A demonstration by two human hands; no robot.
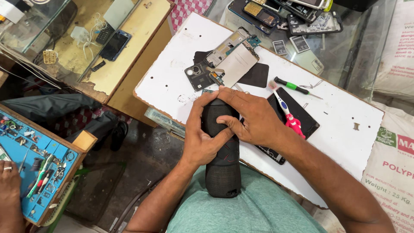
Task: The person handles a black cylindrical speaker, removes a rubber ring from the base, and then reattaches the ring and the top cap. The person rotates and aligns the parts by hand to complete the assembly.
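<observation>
— Black fabric covers that cylindrical speaker (222, 164), doesn't it? Where does it sit?

— Upright against the person's teal shirt (258, 211), its top at the near edge of the white board (345, 116). The left hand (202, 138) is wrapped around its left side, fingers curled onto the front. The right hand (248, 118) is clamped over the top, thumb pressing the front.

— What lies behind the hands?

— A dismantled phone (224, 60) with its boards exposed, just beyond the fingertips. To the right, a green-handled screwdriver (293, 86), and a pink toothbrush (286, 112) lying on a black panel (302, 121) that the right wrist partly hides.

— And further off?

— More phone parts on the glass counter (345, 47) at the top. At the far left, a blue mat (43, 164) holding small tools, with another person's hand (9, 190) at its edge.
</observation>
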